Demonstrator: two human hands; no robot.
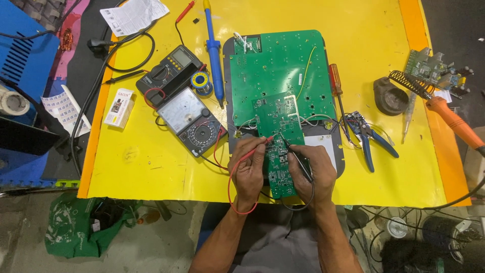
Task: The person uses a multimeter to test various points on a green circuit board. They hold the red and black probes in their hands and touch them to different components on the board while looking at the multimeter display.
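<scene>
**Probes meeting on the small board**

While both hands rest at the near edge of the yellow tabletop (pixel 151 167), the small green circuit board (pixel 279 146) lies between them, its long axis running away from the person. The left hand (pixel 248 169) pinches a red probe (pixel 257 145), the right hand (pixel 310 169) a black probe (pixel 295 156); their tips seem to touch the board's middle, roughly equally near.

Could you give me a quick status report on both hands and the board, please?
Left hand grips red probe. Right hand grips black probe. Both tips on small green board. Nothing in the way.
</scene>
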